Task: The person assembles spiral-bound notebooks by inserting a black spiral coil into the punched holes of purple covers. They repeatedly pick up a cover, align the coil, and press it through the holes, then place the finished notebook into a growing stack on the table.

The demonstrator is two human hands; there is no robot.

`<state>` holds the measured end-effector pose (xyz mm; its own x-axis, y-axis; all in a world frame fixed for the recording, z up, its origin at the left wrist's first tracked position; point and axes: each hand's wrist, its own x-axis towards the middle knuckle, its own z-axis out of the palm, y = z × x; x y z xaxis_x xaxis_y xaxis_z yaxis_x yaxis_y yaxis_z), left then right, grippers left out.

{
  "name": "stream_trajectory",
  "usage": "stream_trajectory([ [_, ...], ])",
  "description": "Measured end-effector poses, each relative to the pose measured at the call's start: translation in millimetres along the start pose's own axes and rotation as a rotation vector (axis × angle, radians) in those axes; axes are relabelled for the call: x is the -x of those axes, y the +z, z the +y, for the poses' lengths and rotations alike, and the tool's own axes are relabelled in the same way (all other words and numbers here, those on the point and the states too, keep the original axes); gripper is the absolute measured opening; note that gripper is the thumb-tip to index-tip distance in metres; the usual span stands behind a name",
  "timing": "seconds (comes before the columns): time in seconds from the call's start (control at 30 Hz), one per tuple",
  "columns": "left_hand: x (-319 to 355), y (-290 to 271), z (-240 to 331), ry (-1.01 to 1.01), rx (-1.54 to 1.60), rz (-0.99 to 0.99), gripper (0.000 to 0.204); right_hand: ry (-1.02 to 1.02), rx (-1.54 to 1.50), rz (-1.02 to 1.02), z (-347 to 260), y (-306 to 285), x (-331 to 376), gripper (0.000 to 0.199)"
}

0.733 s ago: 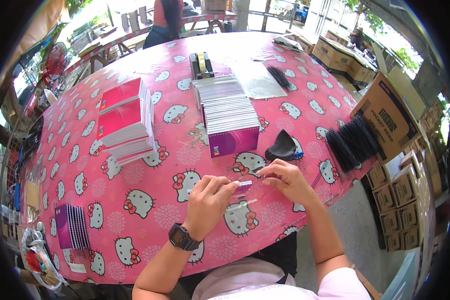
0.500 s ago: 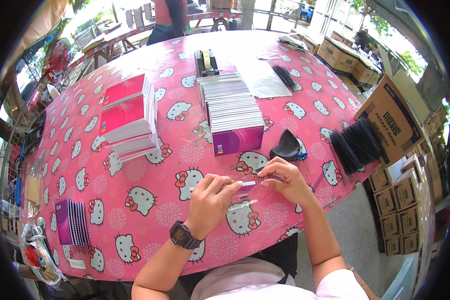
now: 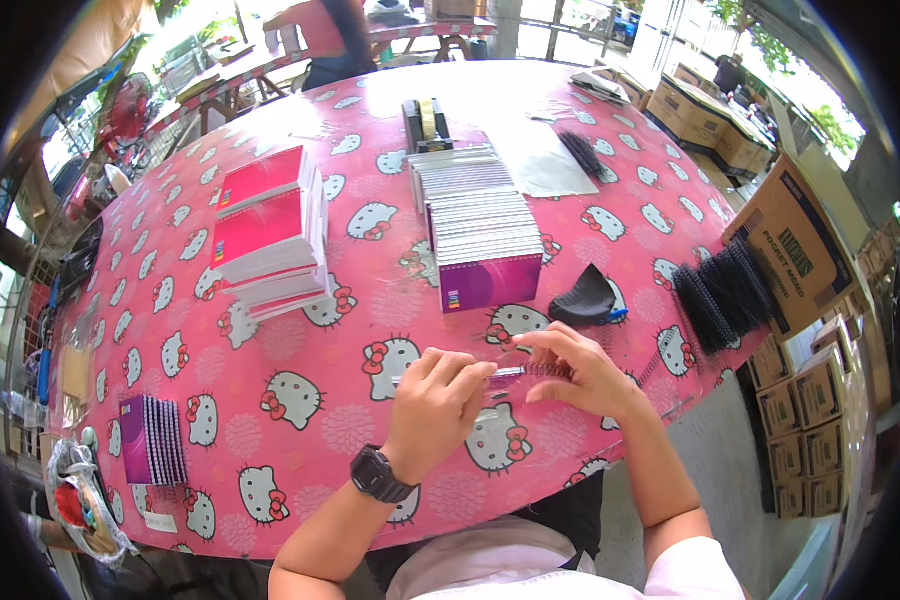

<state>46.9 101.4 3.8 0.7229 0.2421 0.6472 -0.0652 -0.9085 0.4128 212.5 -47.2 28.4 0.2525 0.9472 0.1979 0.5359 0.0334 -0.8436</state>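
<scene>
Just below the centre of the frame, a thin metal spiral coil is lying with its long axis running left to right, bridging the gap between the two hands a little above the pink patterned tabletop. The left hand is pinching the coil's left end with fingers curled together, while the right hand is closing thumb and fingertips on its right end. Both hands are equally near, each touching its own end.
</scene>
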Motion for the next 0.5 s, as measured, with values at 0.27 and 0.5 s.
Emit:
stream_trajectory([
  [0.27, 2, 11, 17, 0.031, -0.038, -0.156, 0.023, 0.108, 0.128, 0.209, 6, -13, 6, 0.032],
  [0.5, 3, 8, 18, -0.034, 0.027, -0.118, 0.018, 0.544, 0.902, 0.731, 83, -46, 89, 0.051],
])
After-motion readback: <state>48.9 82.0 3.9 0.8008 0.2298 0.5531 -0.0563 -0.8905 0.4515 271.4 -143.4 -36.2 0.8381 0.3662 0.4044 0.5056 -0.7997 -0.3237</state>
